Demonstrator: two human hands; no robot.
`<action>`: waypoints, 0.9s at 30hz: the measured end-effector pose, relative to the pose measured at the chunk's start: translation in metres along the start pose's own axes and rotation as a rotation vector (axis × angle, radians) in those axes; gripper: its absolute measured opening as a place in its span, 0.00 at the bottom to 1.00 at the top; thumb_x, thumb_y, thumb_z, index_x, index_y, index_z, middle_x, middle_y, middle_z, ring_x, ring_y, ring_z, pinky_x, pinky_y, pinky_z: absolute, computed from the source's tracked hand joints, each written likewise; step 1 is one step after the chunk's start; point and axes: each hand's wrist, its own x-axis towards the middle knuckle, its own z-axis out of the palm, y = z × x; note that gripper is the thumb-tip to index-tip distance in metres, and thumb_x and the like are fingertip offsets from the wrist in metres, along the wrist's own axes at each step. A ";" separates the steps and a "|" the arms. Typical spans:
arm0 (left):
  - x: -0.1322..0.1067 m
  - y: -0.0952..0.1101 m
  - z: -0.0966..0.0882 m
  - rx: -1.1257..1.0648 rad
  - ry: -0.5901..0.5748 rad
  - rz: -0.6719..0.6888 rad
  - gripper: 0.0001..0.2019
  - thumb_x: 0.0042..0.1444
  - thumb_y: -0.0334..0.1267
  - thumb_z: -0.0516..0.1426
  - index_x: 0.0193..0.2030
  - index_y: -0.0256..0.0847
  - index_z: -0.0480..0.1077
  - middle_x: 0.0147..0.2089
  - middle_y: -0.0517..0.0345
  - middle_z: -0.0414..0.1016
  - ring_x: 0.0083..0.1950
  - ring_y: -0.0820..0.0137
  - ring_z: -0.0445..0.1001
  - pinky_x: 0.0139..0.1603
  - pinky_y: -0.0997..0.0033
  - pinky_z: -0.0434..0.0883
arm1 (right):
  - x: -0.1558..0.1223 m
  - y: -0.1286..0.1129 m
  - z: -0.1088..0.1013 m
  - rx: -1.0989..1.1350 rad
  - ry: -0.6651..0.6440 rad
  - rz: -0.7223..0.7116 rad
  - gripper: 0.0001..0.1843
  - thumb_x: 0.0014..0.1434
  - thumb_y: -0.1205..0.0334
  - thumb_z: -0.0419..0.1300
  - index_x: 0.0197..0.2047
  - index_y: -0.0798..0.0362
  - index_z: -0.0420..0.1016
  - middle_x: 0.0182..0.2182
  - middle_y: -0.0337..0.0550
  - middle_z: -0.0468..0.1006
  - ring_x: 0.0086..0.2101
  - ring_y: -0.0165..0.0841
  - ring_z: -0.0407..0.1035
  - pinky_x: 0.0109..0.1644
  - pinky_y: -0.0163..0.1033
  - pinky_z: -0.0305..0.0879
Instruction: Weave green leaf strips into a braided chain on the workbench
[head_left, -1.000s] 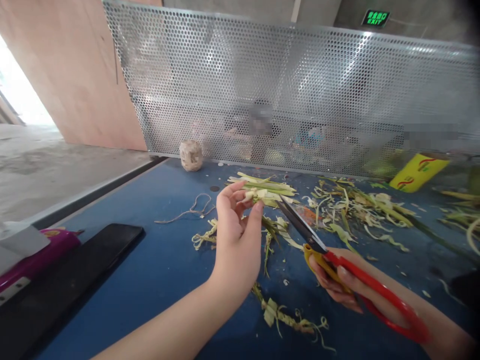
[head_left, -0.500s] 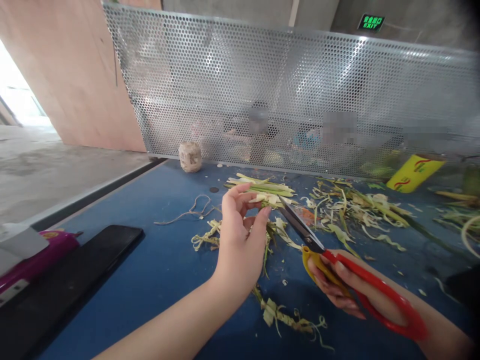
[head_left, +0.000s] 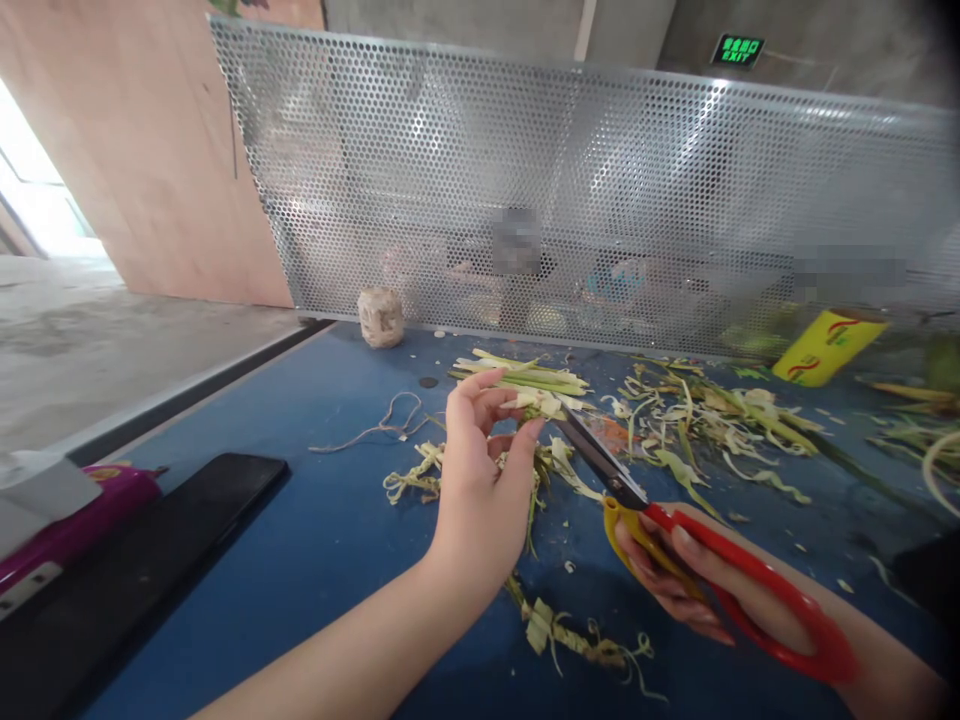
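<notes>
Between thumb and fingers, my left hand [head_left: 487, 450] pinches a small pale-green piece of woven plant strip [head_left: 538, 404] above the blue table. My right hand [head_left: 675, 570] is closed around scissors [head_left: 611, 475] with one red handle and one yellow-wrapped handle. The blades point up and left, their tips at the right end of the held piece; they look nearly closed. Behind my left hand lies a bundle of cut green stalks [head_left: 555, 380]. Braided plant scraps [head_left: 412, 475] lie partly hidden by my left hand, and another braided strip [head_left: 577, 640] lies nearer to me.
Curled plant trimmings [head_left: 697, 410] spread across the right. A yellow roll [head_left: 829, 345] and a whitish roll [head_left: 380, 318] stand before the perforated metal screen [head_left: 450, 180]. A string [head_left: 375, 430] lies left of centre. At the left edge are a black phone [head_left: 172, 560] and a purple object [head_left: 97, 510].
The scissor blades have closed somewhat at the held piece. Both hands stay almost in place, and the camera view shifts very slightly.
</notes>
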 end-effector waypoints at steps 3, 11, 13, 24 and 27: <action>0.001 0.000 0.000 -0.002 0.003 -0.010 0.16 0.54 0.30 0.52 0.48 0.44 0.55 0.43 0.57 0.66 0.44 0.72 0.67 0.39 0.73 0.68 | 0.000 -0.003 0.003 0.022 0.055 0.050 0.30 0.44 0.32 0.55 0.26 0.54 0.56 0.18 0.30 0.54 0.15 0.16 0.46 0.14 0.22 0.46; 0.003 0.001 -0.001 0.017 0.012 -0.016 0.16 0.53 0.30 0.53 0.48 0.44 0.55 0.42 0.57 0.66 0.45 0.72 0.67 0.40 0.73 0.68 | 0.001 -0.007 0.005 0.073 0.092 0.198 0.35 0.33 0.28 0.57 0.25 0.53 0.55 0.16 0.28 0.54 0.13 0.15 0.43 0.13 0.24 0.39; 0.003 0.001 -0.002 0.028 0.011 -0.014 0.16 0.53 0.30 0.53 0.48 0.44 0.55 0.42 0.57 0.66 0.45 0.72 0.67 0.40 0.73 0.68 | 0.000 -0.006 0.005 0.060 0.096 0.178 0.33 0.38 0.30 0.56 0.23 0.53 0.55 0.16 0.28 0.54 0.13 0.15 0.43 0.13 0.24 0.40; 0.006 0.004 -0.002 -0.014 0.051 -0.030 0.15 0.53 0.30 0.53 0.47 0.44 0.56 0.41 0.58 0.67 0.44 0.73 0.67 0.39 0.73 0.67 | -0.001 0.005 -0.001 -0.012 0.048 0.044 0.28 0.48 0.33 0.51 0.27 0.53 0.57 0.19 0.29 0.55 0.15 0.17 0.45 0.14 0.23 0.45; 0.006 0.004 -0.003 -0.016 0.024 -0.033 0.15 0.54 0.30 0.53 0.47 0.43 0.56 0.42 0.57 0.67 0.45 0.72 0.67 0.40 0.72 0.67 | 0.000 0.004 0.001 0.007 0.053 0.059 0.29 0.45 0.32 0.53 0.27 0.53 0.57 0.18 0.29 0.55 0.14 0.17 0.46 0.14 0.23 0.46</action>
